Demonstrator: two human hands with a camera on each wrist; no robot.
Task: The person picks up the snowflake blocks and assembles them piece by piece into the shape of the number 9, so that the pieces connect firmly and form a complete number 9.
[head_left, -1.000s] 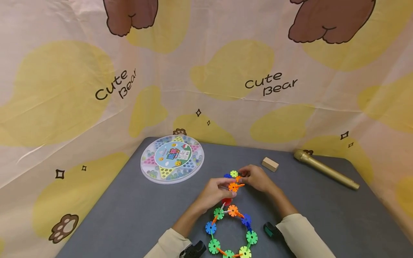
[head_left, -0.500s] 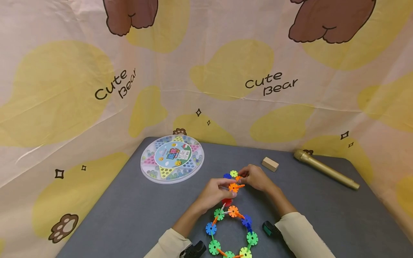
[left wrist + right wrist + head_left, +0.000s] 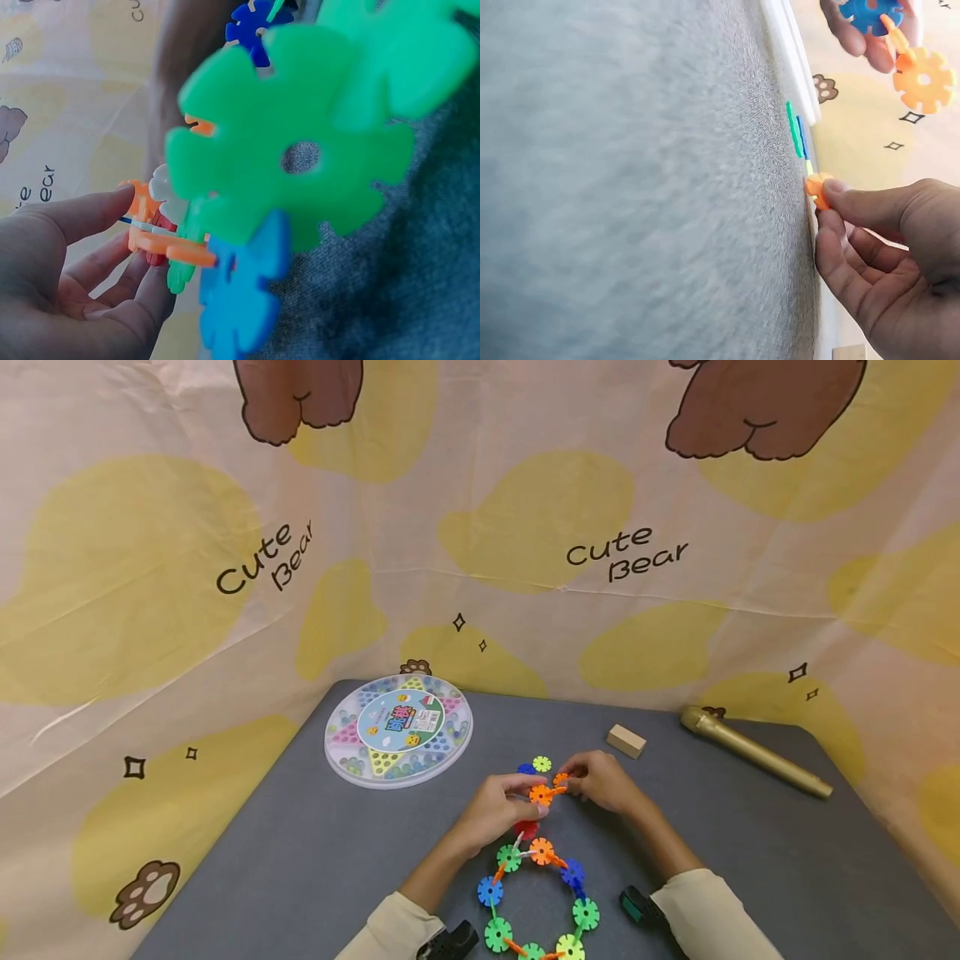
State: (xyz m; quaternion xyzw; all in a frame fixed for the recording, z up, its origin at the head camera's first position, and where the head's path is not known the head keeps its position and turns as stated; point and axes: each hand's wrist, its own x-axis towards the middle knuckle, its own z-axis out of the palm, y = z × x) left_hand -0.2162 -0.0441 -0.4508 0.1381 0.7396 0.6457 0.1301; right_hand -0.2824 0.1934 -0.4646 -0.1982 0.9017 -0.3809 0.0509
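Observation:
In the head view, my left hand [image 3: 497, 810] pinches an orange notched plastic disc [image 3: 540, 795] between thumb and fingers. A chain of interlocking discs leads from there past a red disc [image 3: 528, 829] to a ring of linked discs, with a green disc [image 3: 498, 934] at its lower left. My right hand [image 3: 602, 781] pinches another orange disc [image 3: 819, 190] by its edge, close to the left hand's disc. A large green disc [image 3: 300, 142] covers much of the left wrist view. Just beyond the hands lie a yellow-green disc [image 3: 542, 764] and a blue one [image 3: 527, 769].
A round Chinese checkers set [image 3: 348, 764] lies at the table's back left. A small wooden block [image 3: 626, 742] and a gold microphone-shaped object [image 3: 757, 755] lie at the back right. A printed cloth [image 3: 510, 510] hangs behind the grey table [image 3: 300, 843].
My right hand has shifted slightly right and nearer, drawing its orange disc away from the yellow-green and blue discs. My left hand and the ring have stayed nearly still.

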